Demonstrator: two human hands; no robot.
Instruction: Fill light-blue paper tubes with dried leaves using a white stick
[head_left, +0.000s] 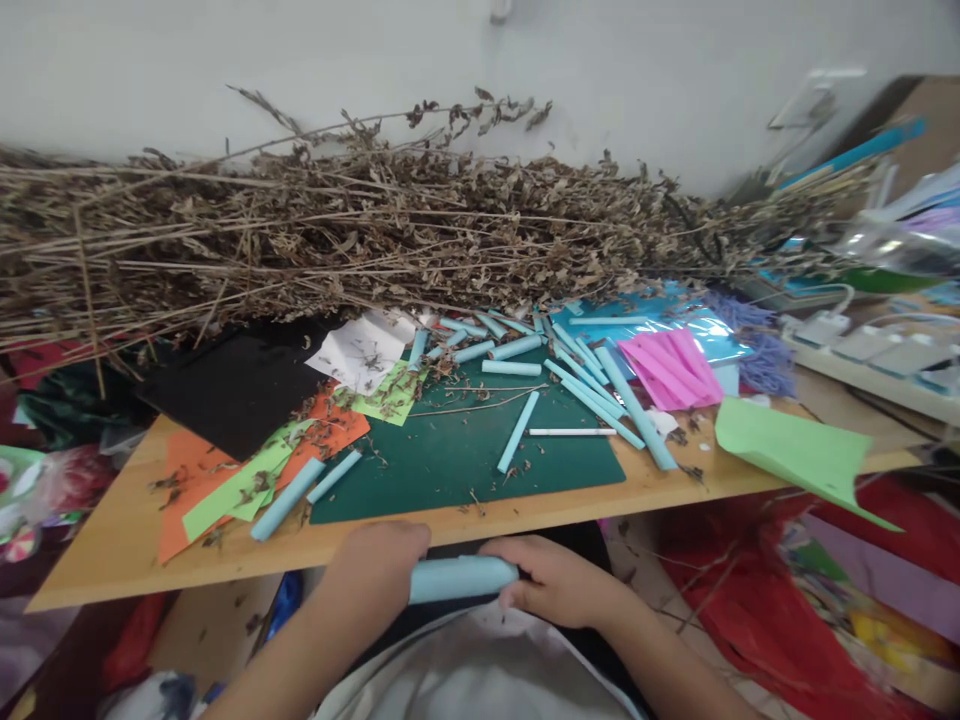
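Observation:
Between my two hands, just below the table's front edge, lies a light blue paper roll [463, 579], held level over my lap. My left hand [381, 565] is closed round its left end, fingers partly hidden. At the other end my right hand [551, 580] grips it between thumb and fingers. Similar thin blue paper tubes [636, 408] are scattered over the green cutting mat [427, 465]. A white stick [572, 432] lies among them. Two more blue tubes [288, 499] rest left of the mat, near my left hand.
A long heap of dried stalks [390, 235] runs along the wall. Black paper [240, 385], orange paper [180, 480], pink paper [671, 368] and a green sheet [791, 455] lie on the wooden table [97, 540]. A power strip [877, 370] is at the right; red material [720, 610] lies below.

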